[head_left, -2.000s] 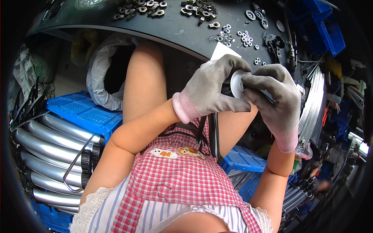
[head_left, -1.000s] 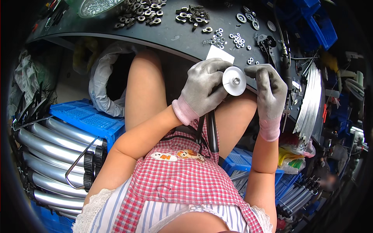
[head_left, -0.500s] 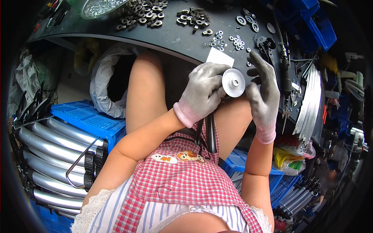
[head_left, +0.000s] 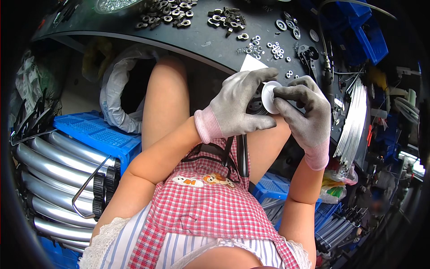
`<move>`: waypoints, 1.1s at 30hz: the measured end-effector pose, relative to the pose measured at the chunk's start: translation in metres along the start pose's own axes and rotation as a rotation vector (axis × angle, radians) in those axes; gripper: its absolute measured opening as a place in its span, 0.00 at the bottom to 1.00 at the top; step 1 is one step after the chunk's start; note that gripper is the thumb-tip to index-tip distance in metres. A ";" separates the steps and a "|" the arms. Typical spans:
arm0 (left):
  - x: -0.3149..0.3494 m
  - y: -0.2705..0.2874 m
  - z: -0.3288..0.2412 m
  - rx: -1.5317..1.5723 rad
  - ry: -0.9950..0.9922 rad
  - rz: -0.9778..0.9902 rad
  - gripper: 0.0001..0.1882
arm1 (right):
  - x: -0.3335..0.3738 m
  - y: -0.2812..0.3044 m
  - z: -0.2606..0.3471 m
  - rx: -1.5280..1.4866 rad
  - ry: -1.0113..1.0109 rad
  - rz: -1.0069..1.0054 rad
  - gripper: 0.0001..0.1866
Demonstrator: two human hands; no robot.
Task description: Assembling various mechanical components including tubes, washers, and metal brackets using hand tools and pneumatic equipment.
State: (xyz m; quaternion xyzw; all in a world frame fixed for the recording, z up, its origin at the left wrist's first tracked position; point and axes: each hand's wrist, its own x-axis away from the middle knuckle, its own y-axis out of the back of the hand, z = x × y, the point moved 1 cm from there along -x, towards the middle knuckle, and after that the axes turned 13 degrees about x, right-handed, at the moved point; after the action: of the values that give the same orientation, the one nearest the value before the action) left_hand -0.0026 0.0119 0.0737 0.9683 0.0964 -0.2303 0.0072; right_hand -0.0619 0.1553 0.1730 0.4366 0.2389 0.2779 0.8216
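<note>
Above my lap, a round white disc (head_left: 269, 97) stands tilted at the end of a dark round part (head_left: 255, 106). My right hand (head_left: 307, 114), in a grey-coated glove, is closed with thumb and forefinger at the disc's middle, hiding its centre. My gloved left hand (head_left: 237, 103) is spread around the dark part, thumb below and fingers above, with a gap between them. A black tube (head_left: 242, 157) runs down from the hands between my thighs. Past the left fingers, a white card (head_left: 253, 64) lies at the table edge.
The dark tabletop (head_left: 201, 49) carries metal brackets (head_left: 226, 19), small nuts (head_left: 276, 49) and round discs (head_left: 293, 28). Silver rods (head_left: 351, 125) lie at right, near a hanging power driver (head_left: 329, 89). Blue crates (head_left: 98, 130) and curved silver tubes (head_left: 58, 161) stand at left.
My left hand has loosened from the disc and spread its fingers. My right hand has closed onto the disc's middle. The disc has turned from facing me to a more slanted angle.
</note>
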 end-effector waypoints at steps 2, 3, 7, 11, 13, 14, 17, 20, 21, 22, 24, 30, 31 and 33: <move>-0.006 0.005 0.005 0.025 -0.116 0.108 0.36 | 0.000 -0.001 0.001 0.005 0.000 -0.010 0.09; -0.006 0.003 0.007 0.087 -0.087 0.105 0.38 | -0.001 -0.001 0.000 0.032 0.023 -0.021 0.09; -0.001 -0.001 0.009 0.084 -0.042 0.091 0.39 | 0.006 -0.009 0.001 0.062 -0.046 -0.075 0.08; -0.002 -0.001 0.004 0.128 -0.008 0.040 0.38 | 0.011 -0.012 0.006 0.098 -0.113 -0.080 0.09; -0.002 -0.003 0.003 0.118 -0.031 0.021 0.36 | 0.015 -0.018 0.002 0.033 -0.076 -0.169 0.08; -0.002 -0.006 0.005 0.055 -0.070 -0.014 0.33 | 0.011 -0.021 0.000 0.034 -0.075 -0.173 0.08; 0.000 -0.007 0.016 -0.081 -0.160 0.002 0.27 | 0.004 -0.022 -0.020 0.014 0.136 -0.282 0.24; 0.001 -0.005 0.012 -0.196 -0.189 0.089 0.23 | 0.037 -0.007 -0.047 -0.293 -0.172 -0.229 0.27; 0.003 -0.007 0.013 -0.200 -0.181 0.079 0.22 | 0.031 -0.012 -0.036 -0.250 -0.095 -0.346 0.29; 0.004 -0.009 0.015 -0.204 -0.175 0.071 0.22 | 0.020 -0.022 -0.019 -0.186 -0.073 -0.456 0.29; 0.006 -0.005 0.014 -0.209 -0.177 0.071 0.21 | 0.022 -0.031 -0.025 -0.167 -0.011 -0.282 0.31; 0.004 -0.003 0.014 -0.190 -0.185 0.060 0.19 | 0.050 -0.048 -0.050 -0.338 -0.118 -0.404 0.37; 0.005 -0.002 0.015 -0.192 -0.177 0.047 0.18 | 0.054 -0.059 -0.042 -0.556 -0.206 -0.272 0.39; 0.002 -0.001 0.017 -0.211 -0.222 0.032 0.16 | 0.065 -0.080 -0.050 -0.711 -0.289 -0.195 0.32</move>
State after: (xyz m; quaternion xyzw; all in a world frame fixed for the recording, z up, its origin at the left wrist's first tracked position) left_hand -0.0083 0.0123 0.0575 0.9321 0.1034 -0.3246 0.1231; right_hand -0.0262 0.1910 0.0701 0.1349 0.0501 0.1995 0.9693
